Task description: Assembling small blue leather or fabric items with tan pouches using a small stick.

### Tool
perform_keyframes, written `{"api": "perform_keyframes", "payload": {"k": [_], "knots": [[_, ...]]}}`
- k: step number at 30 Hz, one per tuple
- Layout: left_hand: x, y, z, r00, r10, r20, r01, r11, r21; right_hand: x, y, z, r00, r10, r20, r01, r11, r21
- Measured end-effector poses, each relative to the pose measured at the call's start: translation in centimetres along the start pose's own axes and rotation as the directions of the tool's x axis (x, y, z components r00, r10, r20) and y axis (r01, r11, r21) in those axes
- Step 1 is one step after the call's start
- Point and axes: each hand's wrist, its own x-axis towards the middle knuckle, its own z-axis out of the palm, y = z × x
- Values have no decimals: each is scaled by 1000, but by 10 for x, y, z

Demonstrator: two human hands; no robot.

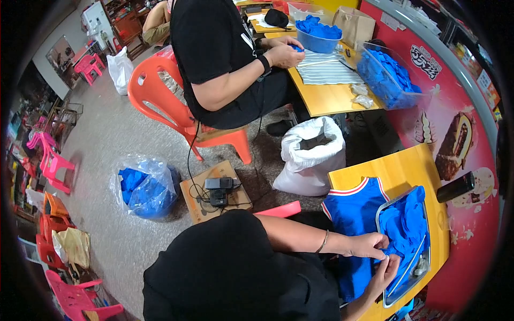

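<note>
Here, the left hand (369, 246) and right hand (386, 270), nearly closed, are pinching blue cloth (395, 249) at lower right, the tray (408, 288) probably keeping more within reach.

On a yellow table (399, 167), part of a blue shirt (355, 214) with red and white edges is spread out. Next to it, a long clear tray (409, 287) is set down. By the edge, a black can (455, 187) is seen.
</note>
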Motion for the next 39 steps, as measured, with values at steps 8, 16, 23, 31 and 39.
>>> {"api": "perform_keyframes", "payload": {"k": [8,16,23,31,39], "knots": [[0,7,0,1000,12,-20,-12,1000,-2,-2,-6,-3,1000,5,-18,-5,1000,-1],[-10,12,-1,981,-157,118,185,938,-292,-3,-2,-4,999,-33,-10,32,999,-28],[-21,7,2,942,-184,280,331,637,-696,-1,21,-13,994,-87,67,91,994,-67],[-27,8,14,966,-233,109,256,830,-495,-2,-1,1,985,-168,30,169,985,-40],[-34,16,29,982,27,-188,-56,987,-149,-19,-31,6,975,-215,-50,209,973,-102]]}}
